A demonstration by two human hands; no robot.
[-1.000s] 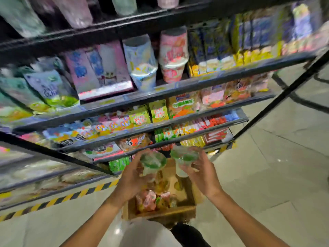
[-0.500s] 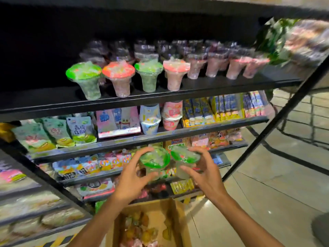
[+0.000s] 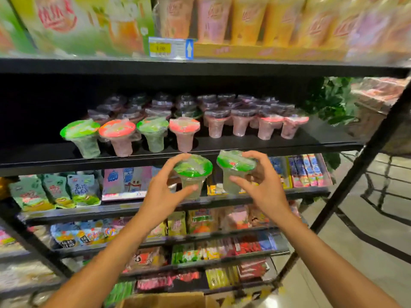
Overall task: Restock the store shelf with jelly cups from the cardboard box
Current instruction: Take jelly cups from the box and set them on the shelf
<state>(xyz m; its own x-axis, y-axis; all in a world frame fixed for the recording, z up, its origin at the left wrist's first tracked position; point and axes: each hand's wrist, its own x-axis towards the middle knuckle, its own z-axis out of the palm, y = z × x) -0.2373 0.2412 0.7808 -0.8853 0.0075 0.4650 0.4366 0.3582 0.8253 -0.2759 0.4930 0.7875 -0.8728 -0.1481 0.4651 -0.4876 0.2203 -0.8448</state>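
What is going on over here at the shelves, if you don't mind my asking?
A person is restocking jelly cups. The left hand grips one green-lidded cup and the right hand grips another, both raised just in front of the black shelf, where green- and pink-lidded cups already stand. Neither is set down yet. The cardboard box sits below.

Two hands, the left hand [image 3: 160,197] and the right hand [image 3: 264,192], each grip one clear plastic green-lidded jelly cup [image 3: 193,174] [image 3: 235,168]. Four bright-lidded cups, two green [image 3: 81,136] [image 3: 153,133] and two red [image 3: 117,136] [image 3: 184,133], line the black metal shelf's [image 3: 266,145] front left.
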